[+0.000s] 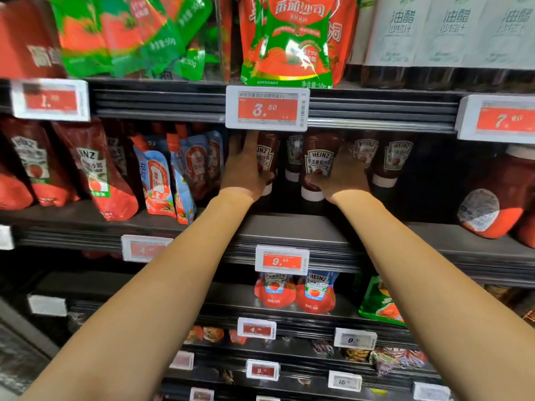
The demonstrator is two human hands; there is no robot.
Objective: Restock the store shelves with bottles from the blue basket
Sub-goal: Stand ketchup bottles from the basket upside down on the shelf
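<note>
The left hand grips one dark-red upside-down Heinz ketchup bottle with a white cap, the right hand another such bottle, both over the dark metal middle shelf. This looks like the placing step; next, each bottle needs setting cap-down in line with the standing row of bottles behind. The blue basket is out of view.

Left price tag — digits blurred

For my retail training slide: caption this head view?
Left hand and right hand each grip an upside-down Heinz ketchup bottle on the middle shelf.
</note>
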